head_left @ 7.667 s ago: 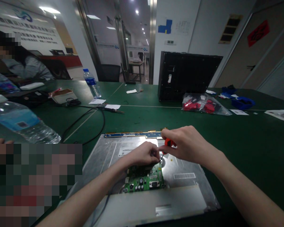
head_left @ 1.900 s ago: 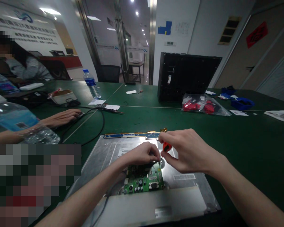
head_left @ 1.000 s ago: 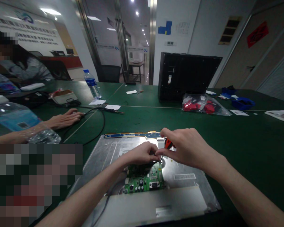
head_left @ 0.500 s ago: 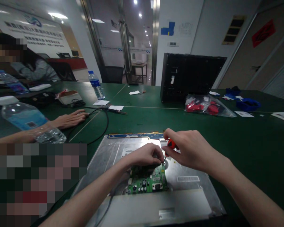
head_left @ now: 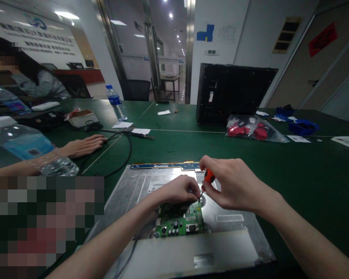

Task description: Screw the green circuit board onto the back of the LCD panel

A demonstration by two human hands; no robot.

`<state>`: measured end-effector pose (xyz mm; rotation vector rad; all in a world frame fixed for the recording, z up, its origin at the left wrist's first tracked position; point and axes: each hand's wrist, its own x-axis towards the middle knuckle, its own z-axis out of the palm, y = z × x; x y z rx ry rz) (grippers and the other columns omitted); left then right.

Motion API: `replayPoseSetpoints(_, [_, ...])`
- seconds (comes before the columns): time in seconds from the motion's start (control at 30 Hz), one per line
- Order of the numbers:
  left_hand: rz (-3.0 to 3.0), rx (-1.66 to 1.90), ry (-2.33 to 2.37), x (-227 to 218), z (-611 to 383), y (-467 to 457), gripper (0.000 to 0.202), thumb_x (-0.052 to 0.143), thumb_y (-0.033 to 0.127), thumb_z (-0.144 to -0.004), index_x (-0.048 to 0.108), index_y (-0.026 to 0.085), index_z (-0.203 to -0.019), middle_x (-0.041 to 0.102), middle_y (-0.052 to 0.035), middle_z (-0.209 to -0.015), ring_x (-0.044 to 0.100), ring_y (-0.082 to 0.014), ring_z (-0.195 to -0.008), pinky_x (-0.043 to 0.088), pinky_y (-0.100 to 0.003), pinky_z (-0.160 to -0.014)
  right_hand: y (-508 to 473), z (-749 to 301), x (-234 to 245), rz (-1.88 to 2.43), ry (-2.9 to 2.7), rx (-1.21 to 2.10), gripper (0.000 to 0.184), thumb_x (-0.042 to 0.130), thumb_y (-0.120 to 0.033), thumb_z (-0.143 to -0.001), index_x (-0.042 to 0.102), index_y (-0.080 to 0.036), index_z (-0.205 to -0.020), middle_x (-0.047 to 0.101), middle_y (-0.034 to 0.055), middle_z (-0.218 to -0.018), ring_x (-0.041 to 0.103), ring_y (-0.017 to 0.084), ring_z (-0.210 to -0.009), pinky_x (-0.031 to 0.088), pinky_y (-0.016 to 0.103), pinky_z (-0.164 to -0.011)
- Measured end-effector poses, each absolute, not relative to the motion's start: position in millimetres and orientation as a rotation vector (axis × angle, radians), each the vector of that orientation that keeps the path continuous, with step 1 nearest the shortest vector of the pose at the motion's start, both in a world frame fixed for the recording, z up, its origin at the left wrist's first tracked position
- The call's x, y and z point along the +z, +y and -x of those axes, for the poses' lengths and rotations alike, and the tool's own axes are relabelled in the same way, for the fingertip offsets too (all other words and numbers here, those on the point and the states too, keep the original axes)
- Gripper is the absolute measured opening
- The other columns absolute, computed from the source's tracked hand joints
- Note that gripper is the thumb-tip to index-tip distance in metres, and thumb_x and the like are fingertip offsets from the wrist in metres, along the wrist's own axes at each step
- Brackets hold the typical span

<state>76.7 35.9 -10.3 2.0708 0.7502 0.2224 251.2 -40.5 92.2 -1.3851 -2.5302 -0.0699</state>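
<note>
A screwdriver (head_left: 209,176) with an orange and black handle is gripped in my right hand (head_left: 235,182). Its shaft slants down to the upper right corner of a green circuit board (head_left: 177,224). Close by the tip, the thumb and fingers of my left hand (head_left: 182,189) are pinched together; what they hold, if anything, is hidden. The board lies on the metal back of a flat display panel (head_left: 232,244), which rests on the green table. Part of the board is covered by my left hand.
Across the table stand a black monitor casing (head_left: 235,93) and a plastic bag with red items (head_left: 250,130). To the left are a large water bottle (head_left: 26,141), a co-worker's hand (head_left: 85,146) and a black cable (head_left: 130,149). A smaller bottle (head_left: 116,102) stands farther back.
The whole view has shifted slightly. My right hand's fingers have turned a little on the screwdriver handle; the left hand stays in place at the board.
</note>
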Motion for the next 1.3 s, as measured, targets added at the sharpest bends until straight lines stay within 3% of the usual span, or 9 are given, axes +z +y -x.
replayPoseSetpoints(0.1, [-2.055,0.212,0.744,-10.6,-76.7,35.7,0.011,0.064,0.008,-0.068,0.070,0.013,-0.077,0.067,0.0007,-0.072,0.059,-0.0150,-0.069,0.043,-0.020,-0.065,-38.8,-251.9,91.1,1.451,-2.530,-0.140,0.023,0.052,-0.040,-0.087,0.054,-0.020,-0.097,0.066,0.0014,-0.072,0.056,0.015,-0.059,0.023,0.025,-0.052])
replayPoseSetpoints(0.3, [-2.072,0.219,0.736,-13.1,-76.8,37.8,0.008,0.066,0.010,-0.068,0.069,0.012,-0.075,0.067,-0.0001,-0.072,0.059,-0.0153,-0.069,0.043,-0.021,-0.065,-39.8,-251.6,92.6,1.424,-2.524,-0.088,0.019,0.053,-0.029,-0.084,0.051,-0.020,-0.101,0.067,0.0011,-0.079,0.057,0.015,-0.062,0.023,0.025,-0.051])
replayPoseSetpoints(0.47, [-2.082,0.203,0.723,-11.5,-76.8,38.3,0.009,0.065,0.011,-0.068,0.070,0.014,-0.075,0.066,0.0015,-0.069,0.058,-0.0149,-0.068,0.042,-0.020,-0.064,-40.8,-251.8,93.7,1.449,-2.545,-0.134,0.023,0.051,-0.042,-0.088,0.052,-0.021,-0.095,0.066,0.0006,-0.074,0.057,0.016,-0.060,0.022,0.026,-0.051])
replayPoseSetpoints(0.63, [-2.108,0.211,0.754,-9.1,-77.1,37.2,0.014,0.064,0.008,-0.068,0.071,0.013,-0.078,0.068,-0.0005,-0.075,0.060,-0.0163,-0.072,0.043,-0.021,-0.066,-40.7,-251.5,92.9,1.410,-2.534,-0.091,0.018,0.052,-0.028,-0.084,0.051,-0.019,-0.099,0.067,0.0015,-0.080,0.056,0.015,-0.063,0.023,0.026,-0.051])
replayPoseSetpoints(0.8, [-2.103,0.206,0.729,-8.8,-77.6,36.8,0.011,0.064,0.009,-0.068,0.070,0.012,-0.076,0.067,-0.0008,-0.073,0.060,-0.0164,-0.070,0.043,-0.021,-0.065,-40.0,-253.6,92.7,1.478,-2.537,-0.181,0.019,0.050,-0.038,-0.087,0.052,-0.021,-0.095,0.064,0.0000,-0.070,0.054,0.015,-0.057,0.020,0.026,-0.050])
replayPoseSetpoints(0.97, [-2.125,0.217,0.731,-8.4,-77.3,36.1,0.013,0.064,0.008,-0.069,0.071,0.013,-0.079,0.068,-0.0010,-0.075,0.060,-0.0163,-0.071,0.043,-0.022,-0.067,-39.3,-255.4,93.7,1.363,-2.553,-0.045,0.020,0.052,-0.030,-0.083,0.048,-0.020,-0.100,0.065,0.0010,-0.081,0.054,0.014,-0.063,0.024,0.025,-0.052])
replayPoseSetpoints(1.1, [-2.129,0.222,0.730,-8.2,-77.1,36.7,0.013,0.064,0.006,-0.069,0.071,0.013,-0.077,0.067,-0.0006,-0.074,0.060,-0.0160,-0.071,0.042,-0.022,-0.065,-37.7,-255.2,92.7,1.437,-2.540,-0.146,0.023,0.049,-0.042,-0.088,0.051,-0.021,-0.096,0.062,0.0002,-0.070,0.049,0.014,-0.056,0.021,0.026,-0.052])
replayPoseSetpoints(1.3, [-2.096,0.212,0.724,-7.7,-77.2,36.4,0.013,0.065,0.007,-0.068,0.072,0.013,-0.078,0.068,-0.0006,-0.076,0.060,-0.0163,-0.072,0.044,-0.022,-0.069,-36.5,-255.3,91.5,1.353,-2.543,-0.063,0.021,0.053,-0.031,-0.081,0.050,-0.020,-0.098,0.063,0.0003,-0.076,0.050,0.013,-0.061,0.023,0.025,-0.053])
